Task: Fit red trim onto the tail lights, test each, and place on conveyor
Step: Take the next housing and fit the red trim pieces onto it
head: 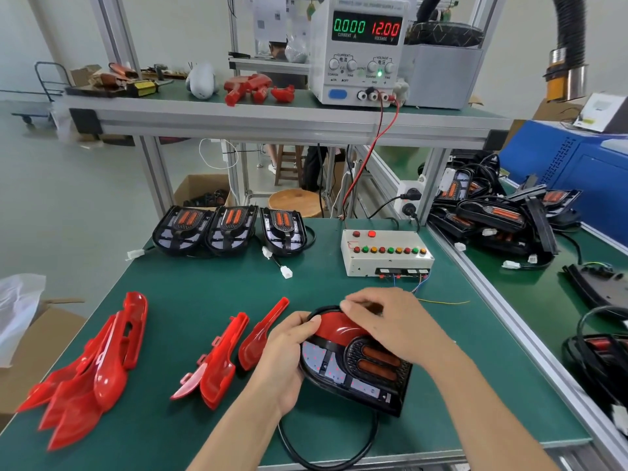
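Now, on the green tabletop (210, 300) the tail light (356, 372) lies close in front of me, its red trim (334, 326) sitting across the upper lobe. My left hand (283, 355) grips the housing's left edge; my right hand (387, 321) curls over the trim, fingertips pressing. I should press evenly along the seam (spare trims (217, 358) lie just left) until it seats flush.

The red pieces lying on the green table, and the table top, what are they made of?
The red trim pieces look like shiny moulded plastic: bright highlights, thin edges that let some light through, and small clips formed in. The green table top looks like a matte rubber or vinyl mat, flat and dull with no glare, though the exact material can't be told. Its frame looks like silvery aluminium.
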Demonstrator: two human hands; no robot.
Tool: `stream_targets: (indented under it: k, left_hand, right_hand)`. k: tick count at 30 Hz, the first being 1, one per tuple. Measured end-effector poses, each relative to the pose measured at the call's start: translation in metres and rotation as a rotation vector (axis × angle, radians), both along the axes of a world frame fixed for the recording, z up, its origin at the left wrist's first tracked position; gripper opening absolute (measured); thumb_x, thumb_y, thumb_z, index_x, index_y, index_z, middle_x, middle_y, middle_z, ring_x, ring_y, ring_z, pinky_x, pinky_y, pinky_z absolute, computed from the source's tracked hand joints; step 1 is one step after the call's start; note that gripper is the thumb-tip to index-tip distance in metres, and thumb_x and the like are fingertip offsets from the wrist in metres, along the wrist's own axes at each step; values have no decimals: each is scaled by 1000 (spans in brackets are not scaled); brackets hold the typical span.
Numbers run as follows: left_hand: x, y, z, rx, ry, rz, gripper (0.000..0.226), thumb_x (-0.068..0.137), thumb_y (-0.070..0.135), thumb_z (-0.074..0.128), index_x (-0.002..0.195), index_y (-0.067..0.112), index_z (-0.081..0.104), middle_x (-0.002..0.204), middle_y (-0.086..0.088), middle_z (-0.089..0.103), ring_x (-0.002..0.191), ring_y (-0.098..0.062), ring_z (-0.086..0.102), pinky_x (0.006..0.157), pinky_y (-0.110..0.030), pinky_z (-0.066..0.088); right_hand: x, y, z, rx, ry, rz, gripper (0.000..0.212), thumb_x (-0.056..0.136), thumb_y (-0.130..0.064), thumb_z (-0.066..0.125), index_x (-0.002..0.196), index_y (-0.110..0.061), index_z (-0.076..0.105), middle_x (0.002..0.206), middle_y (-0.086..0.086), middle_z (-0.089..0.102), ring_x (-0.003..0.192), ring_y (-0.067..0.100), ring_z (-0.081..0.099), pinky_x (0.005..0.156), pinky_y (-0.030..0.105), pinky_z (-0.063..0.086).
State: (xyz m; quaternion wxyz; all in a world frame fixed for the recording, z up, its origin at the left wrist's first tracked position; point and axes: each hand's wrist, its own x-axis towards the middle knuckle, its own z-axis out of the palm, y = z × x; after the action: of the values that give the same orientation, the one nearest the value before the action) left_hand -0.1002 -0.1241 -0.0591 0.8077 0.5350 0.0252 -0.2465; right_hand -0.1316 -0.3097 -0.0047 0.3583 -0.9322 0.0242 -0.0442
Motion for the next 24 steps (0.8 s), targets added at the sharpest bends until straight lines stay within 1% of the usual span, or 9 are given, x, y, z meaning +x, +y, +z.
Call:
stream_targets:
  k: [3, 5, 8, 13, 15, 18, 19, 22, 24]
  left_hand:
    - [-2, -1, 2, -2, -19, 11, 11, 97, 14, 62, 99, 5, 68, 91, -14, 73, 77, -24, 70, 62, -31, 56]
    - [-3, -1, 2, 9, -34, 15, 13, 98, 14, 61, 101, 4, 68, 92, -14, 74, 78, -23, 71, 61, -30, 56]
    - [-2, 0, 3, 14, -53, 17, 13, 97, 14, 62, 100, 4, 70, 92, -14, 76, 77, -21, 72, 61, -27, 56]
    - [0, -3, 3, 21, -55, -2, 14, 98, 14, 63, 102, 2, 70, 92, -14, 77, 76, -21, 72, 60, -28, 57]
    - [1, -4, 2, 29, -75, 12, 15, 98, 15, 63, 102, 4, 71, 95, -15, 77, 79, -22, 73, 67, -30, 58]
    - [1, -5, -1, 63, -152, 18, 22, 102, 22, 59, 110, 6, 72, 107, -16, 77, 101, -31, 73, 92, -42, 56]
    - [0, -5, -2, 76, -172, 10, 24, 103, 25, 58, 113, 7, 71, 109, -15, 76, 106, -33, 72, 98, -45, 55]
    - [-1, -2, -6, 91, -214, -32, 26, 103, 27, 59, 117, 9, 70, 112, -15, 75, 111, -36, 69, 102, -49, 52]
    - [0, -1, -8, 106, -218, -42, 22, 100, 20, 64, 118, 8, 68, 112, -16, 75, 110, -38, 69, 101, -51, 54]
  right_hand:
    - [17, 7, 12, 89, 185, 124, 29, 87, -58, 67, 94, -32, 78, 90, -16, 76, 86, 2, 70, 86, 30, 56]
    - [24, 7, 12, 142, 234, 149, 26, 86, -52, 72, 92, -27, 79, 88, -9, 77, 86, 11, 73, 89, 36, 58]
    - [26, 3, 13, 215, 276, 156, 30, 80, -55, 75, 91, -27, 79, 87, -5, 78, 83, 14, 75, 87, 37, 59]
    - [28, 2, 10, 260, 288, 128, 29, 78, -53, 79, 87, -25, 79, 83, -2, 78, 70, 8, 72, 78, 34, 60]
    - [29, 3, 9, 227, 266, 117, 28, 81, -51, 78, 86, -24, 79, 81, -4, 78, 69, 7, 71, 77, 32, 59]
    - [28, 5, 6, 211, 214, 105, 27, 86, -50, 75, 86, -23, 78, 82, -6, 77, 74, 9, 73, 77, 29, 58]
    - [27, 5, 5, 210, 204, 95, 28, 87, -51, 73, 86, -23, 78, 82, -7, 77, 75, 10, 73, 76, 28, 58]
    - [23, 2, 2, 228, 199, 80, 31, 89, -54, 69, 85, -25, 79, 81, -8, 77, 73, 7, 72, 75, 28, 57]
    - [20, -2, 4, 245, 237, 109, 32, 93, -54, 64, 89, -26, 80, 85, -7, 78, 78, 9, 74, 78, 29, 59]
